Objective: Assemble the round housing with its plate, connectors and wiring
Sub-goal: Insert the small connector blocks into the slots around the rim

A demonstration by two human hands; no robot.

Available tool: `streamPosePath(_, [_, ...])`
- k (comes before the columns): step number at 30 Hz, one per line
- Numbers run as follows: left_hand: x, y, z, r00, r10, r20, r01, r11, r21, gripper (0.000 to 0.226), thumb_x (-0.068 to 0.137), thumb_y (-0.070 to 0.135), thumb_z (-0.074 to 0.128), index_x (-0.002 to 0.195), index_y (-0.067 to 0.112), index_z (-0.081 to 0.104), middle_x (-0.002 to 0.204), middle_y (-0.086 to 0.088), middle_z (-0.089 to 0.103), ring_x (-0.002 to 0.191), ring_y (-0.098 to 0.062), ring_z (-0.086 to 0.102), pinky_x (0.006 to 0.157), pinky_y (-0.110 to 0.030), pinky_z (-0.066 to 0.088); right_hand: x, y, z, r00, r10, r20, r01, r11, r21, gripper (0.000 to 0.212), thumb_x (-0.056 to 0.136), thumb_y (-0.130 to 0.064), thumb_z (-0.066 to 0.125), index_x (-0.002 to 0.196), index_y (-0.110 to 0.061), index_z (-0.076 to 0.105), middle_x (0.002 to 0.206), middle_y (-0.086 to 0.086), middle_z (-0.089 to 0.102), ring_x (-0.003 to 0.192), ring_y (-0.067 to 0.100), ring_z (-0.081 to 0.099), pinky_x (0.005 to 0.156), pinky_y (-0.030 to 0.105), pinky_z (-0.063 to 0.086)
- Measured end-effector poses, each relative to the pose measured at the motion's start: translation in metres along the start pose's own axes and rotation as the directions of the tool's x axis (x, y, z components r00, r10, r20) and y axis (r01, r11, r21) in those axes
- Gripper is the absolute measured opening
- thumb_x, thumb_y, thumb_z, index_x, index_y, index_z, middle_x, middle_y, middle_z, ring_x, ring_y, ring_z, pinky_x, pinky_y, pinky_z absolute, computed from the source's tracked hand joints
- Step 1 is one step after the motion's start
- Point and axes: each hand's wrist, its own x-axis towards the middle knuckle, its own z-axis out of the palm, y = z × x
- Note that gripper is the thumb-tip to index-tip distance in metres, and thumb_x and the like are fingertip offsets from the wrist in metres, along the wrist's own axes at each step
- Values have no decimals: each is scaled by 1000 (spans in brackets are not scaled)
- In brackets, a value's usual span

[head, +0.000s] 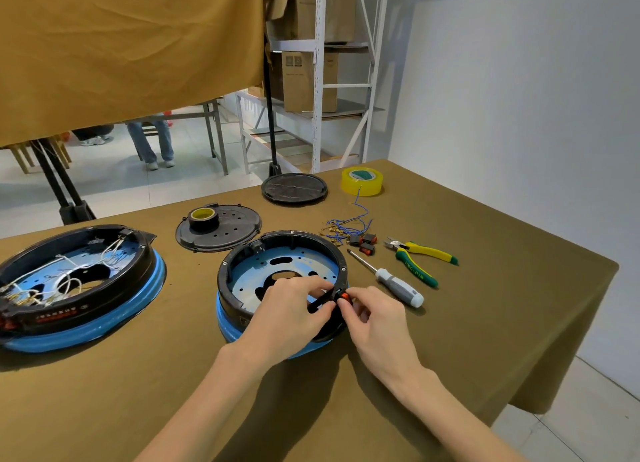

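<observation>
Pinching a small red rocker switch, right hand pressed it at the round black-and-blue housing rim. Left hand gripped that rim beside it. Housing sat on the olive-cloth tabletop.

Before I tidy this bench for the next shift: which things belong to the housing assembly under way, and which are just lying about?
In the job:
round housing, gripped by the left hand
red switch, pinched by the right hand
spare switches
blue wires
perforated plate

Lying about:
screwdriver
pliers
yellow tape
second wired housing
</observation>
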Motion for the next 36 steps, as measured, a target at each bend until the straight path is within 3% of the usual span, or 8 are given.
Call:
streamPosePath(5, [6, -5, 2, 999, -39, 12, 39, 999, -7, 36, 95, 38, 68, 132, 36, 69, 109, 22, 72, 78, 17, 55, 63, 0, 41, -3, 4, 4, 1000, 6, 6, -7, 998, 57, 12, 99, -26, 66, 110, -31, 64, 85, -18, 62, 85, 8, 63, 71, 22, 53])
streamPosePath(10, [3, -9, 5, 999, -41, 27, 42, 999, -28, 38, 96, 37, 68, 134, 37, 66, 118, 22, 72, 84, 22, 54, 67, 2, 42, -1, 5, 9, 1000, 14, 25, -16, 997, 72, 11, 99, -24, 66, 107, -31, 62, 82, -14, 61, 85, 9, 61, 69, 16, 50])
streamPosePath(17, [5, -13, 4, 997, -65, 52, 69, 995, -70, 38, 97, 36, 66, 135, 35, 67, 96, 35, 55, 91, 7, 60, 69, -6, 47, 7, 2, 8, 999, -21, 46, 20, 1000, 18, 3, 100, -24, 65, 102, -26, 64, 79, -16, 56, 85, 3, 59, 69, 15, 48])
streamPosePath(20, [10, -12, 4, 996, -83, 33, 86, 991, -99, 32, 95, 39, 66, 126, 35, 73, 89, 34, 60, 89, 14, 59, 63, -2, 44, 16, 3, 2, 992, -38, 122, 44, 998, -43, 4, 101, -27, 63, 101, -24, 65, 79, -19, 54, 87, -3, 56, 71, 14, 46])
streamPosePath(24, [22, -6, 7, 978, -207, -35, 202, 972, -117, 30, 88, 58, 68, 104, 37, 82, 77, 29, 70, 83, 17, 62, 55, -3, 44, 37, 7, -8, 969, -39, 244, 57, 996, -66, 8, 98, -29, 65, 99, -23, 70, 81, -12, 62, 75, 5, 57, 62, 19, 45])
streamPosePath(28, [26, -2, 12, 966, -240, -91, 241, 970, 5, 53, 84, 71, 65, 122, 35, 74, 82, 16, 72, 80, -1, 65, 62, -17, 47, 33, 15, -1, 980, -20, 200, 19, 1000, 6, 9, 94, -25, 69, 104, -27, 70, 84, -14, 63, 80, 6, 59, 68, 20, 51])
streamPosePath(32, [24, 0, 13, 967, -246, -70, 250, 966, 70, 33, 92, 63, 60, 115, 45, 76, 73, 21, 67, 70, 0, 62, 57, -24, 53, 20, 29, 9, 992, 30, 126, -51, 985, 166, 15, 91, -29, 75, 101, -36, 67, 85, -14, 64, 78, 11, 61, 64, 18, 50])
streamPosePath(36, [24, 2, 13, 964, -257, -65, 260, 965, 41, 25, 94, 58, 61, 110, 46, 77, 59, 20, 59, 55, 0, 56, 44, -15, 33, 17, 31, 7, 996, 39, 78, -58, 965, 254, 13, 93, -33, 70, 98, -44, 68, 95, -18, 67, 86, 12, 64, 67, 15, 50])
